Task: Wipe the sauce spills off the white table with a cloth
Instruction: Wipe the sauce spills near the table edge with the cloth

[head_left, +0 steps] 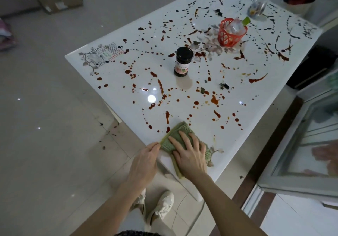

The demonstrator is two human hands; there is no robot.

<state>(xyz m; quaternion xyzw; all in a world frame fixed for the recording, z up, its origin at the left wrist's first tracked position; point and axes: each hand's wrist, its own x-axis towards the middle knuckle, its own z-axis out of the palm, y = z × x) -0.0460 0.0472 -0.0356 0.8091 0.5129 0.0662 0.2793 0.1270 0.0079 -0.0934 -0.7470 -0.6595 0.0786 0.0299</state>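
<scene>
Two pale shoes (161,206) stand on the tiled floor below the table's near corner. On that corner lies one green ribbed cloth (180,127), folded, its near edge hanging over the rim. The right hand (190,153) presses flat on it, fingers straight and spread apart. The left hand (145,159) pinches the cloth's left edge with curled fingers and thumb. Beyond, the white table (117,96) is spattered all over with red-brown sauce spills (160,86), too many to count. One dark lidded jar (183,61) stands mid-table. Farther right, one orange basket (230,34) holds a clear green-capped bottle (236,26). One glass (257,7) stands farthest.
</scene>
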